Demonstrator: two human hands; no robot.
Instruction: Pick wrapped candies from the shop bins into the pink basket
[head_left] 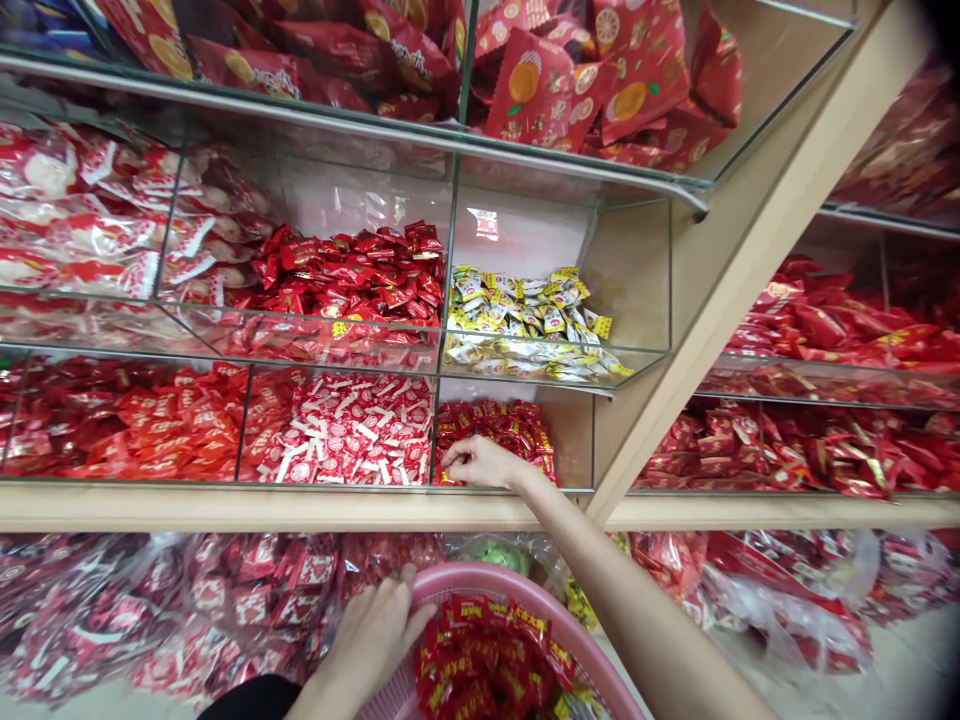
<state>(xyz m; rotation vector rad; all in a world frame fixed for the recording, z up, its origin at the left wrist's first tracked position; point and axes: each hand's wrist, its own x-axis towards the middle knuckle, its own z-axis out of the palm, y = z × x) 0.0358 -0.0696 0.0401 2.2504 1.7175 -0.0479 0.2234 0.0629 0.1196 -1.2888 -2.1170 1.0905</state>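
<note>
My left hand (375, 630) grips the left rim of a pink plastic basket (600, 640), thumb over the rim and fingers on the outside. Red wrapped candies (480, 655) with yellow lettering fill the basket, with a few yellow-and-white ones at its lower right. Reaching into the lowest right-hand compartment, my right hand (484, 463) has its fingers curled together at the front of a heap of similar red candies (517, 425). Whatever sits between those fingertips is too small to make out.
Clear dividers (450, 250) and a wooden ledge (300, 508) frame the compartments. Red-and-white candies (352, 430) lie left of my right hand; yellow-and-white candies (525, 305) are above. A slanted wooden post (720, 290) stands right. Bagged candies (97, 620) lie below the ledge.
</note>
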